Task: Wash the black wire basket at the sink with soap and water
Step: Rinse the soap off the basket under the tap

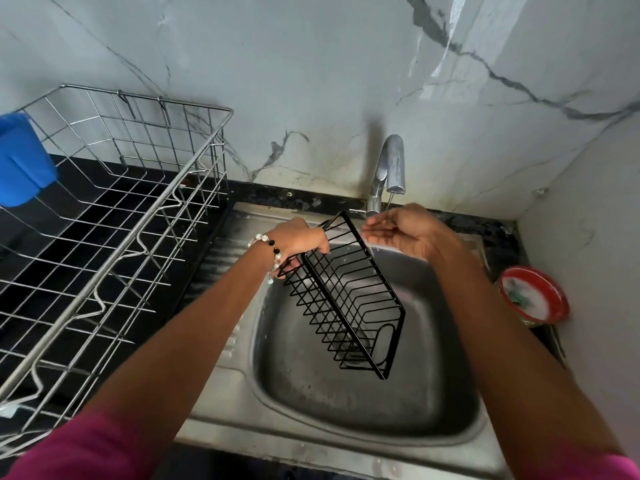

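A long black wire basket (349, 296) hangs tilted over the steel sink (311, 407), its far end up by the tap. My left hand (299, 242) grips the basket's upper left end. My right hand (398, 232) is flat with fingers apart, touching the basket's top right rim just under the tap spout (393, 168). A thin stream of water falls from the spout onto my right hand.
A large silver wire dish rack (114, 216) stands on the dark counter at the left, with a blue plastic cup (20, 161) at its far side. A red bowl (535, 296) with white foam and a green scrubber sits right of the sink. Marble wall behind.
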